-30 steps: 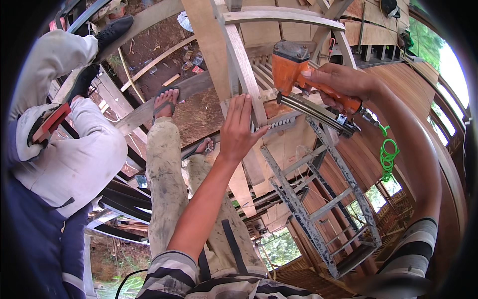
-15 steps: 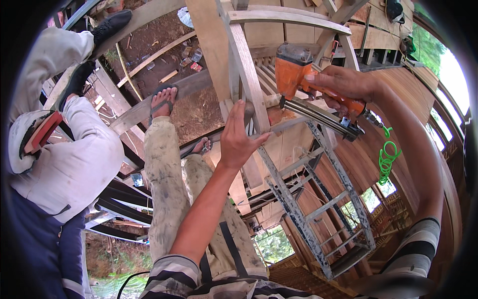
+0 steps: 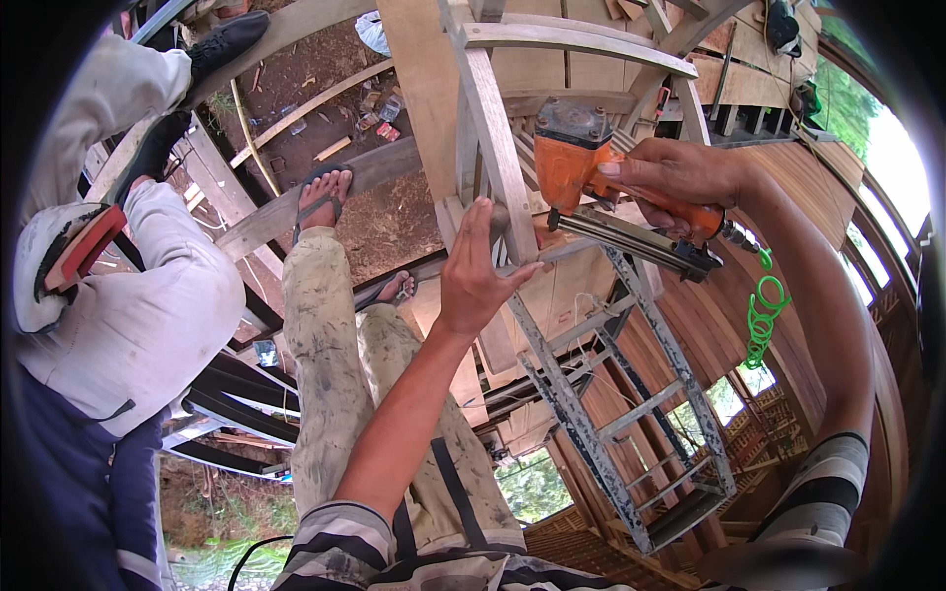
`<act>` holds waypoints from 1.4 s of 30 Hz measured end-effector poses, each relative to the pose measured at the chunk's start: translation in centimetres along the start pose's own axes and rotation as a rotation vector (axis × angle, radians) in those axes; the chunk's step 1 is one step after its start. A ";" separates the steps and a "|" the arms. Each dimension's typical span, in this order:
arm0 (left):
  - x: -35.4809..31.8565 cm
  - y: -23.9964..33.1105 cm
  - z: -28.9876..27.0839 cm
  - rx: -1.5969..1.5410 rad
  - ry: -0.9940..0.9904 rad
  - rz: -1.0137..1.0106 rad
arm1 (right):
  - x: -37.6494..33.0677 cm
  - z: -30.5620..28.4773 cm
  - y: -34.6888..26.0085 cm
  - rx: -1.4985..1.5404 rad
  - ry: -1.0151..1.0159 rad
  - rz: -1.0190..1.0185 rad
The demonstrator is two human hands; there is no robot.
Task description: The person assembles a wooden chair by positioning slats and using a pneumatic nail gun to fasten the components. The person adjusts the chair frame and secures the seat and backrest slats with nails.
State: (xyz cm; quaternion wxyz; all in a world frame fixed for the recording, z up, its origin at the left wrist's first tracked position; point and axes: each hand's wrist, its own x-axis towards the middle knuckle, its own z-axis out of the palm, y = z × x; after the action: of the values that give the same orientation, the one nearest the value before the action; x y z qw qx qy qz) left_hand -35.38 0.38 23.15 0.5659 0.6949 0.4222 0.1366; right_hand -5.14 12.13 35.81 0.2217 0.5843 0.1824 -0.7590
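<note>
since the earlier frame the left hand has slid higher on the pale upright wooden slat, fingers spread flat against it, and the nailer has closed in. left to right: a co-worker in a pale grey shirt, the slat standing under a curved wooden rail, then the right hand wrapped tight round the orange pneumatic nail gun, nose at the slat's joint. judging by this, fastening is underway; i can't tell which nails are in.
</note>
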 end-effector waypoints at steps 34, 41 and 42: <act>-0.1 -0.2 0.0 0.001 0.014 0.035 | 1.7 -0.4 -1.4 0.025 -0.040 0.021; 0.1 -0.2 0.0 -0.007 0.017 0.035 | 2.2 -1.2 -0.9 -0.023 -0.048 0.013; 0.3 -0.3 0.1 -0.003 0.024 0.040 | 2.2 -1.3 -0.9 -0.033 -0.032 0.012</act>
State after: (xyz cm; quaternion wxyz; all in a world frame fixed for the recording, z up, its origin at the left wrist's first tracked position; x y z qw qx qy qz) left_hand -35.23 0.52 22.76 0.5591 0.7008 0.4144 0.1569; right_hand -5.01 13.32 33.39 0.2387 0.5693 0.1879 -0.7639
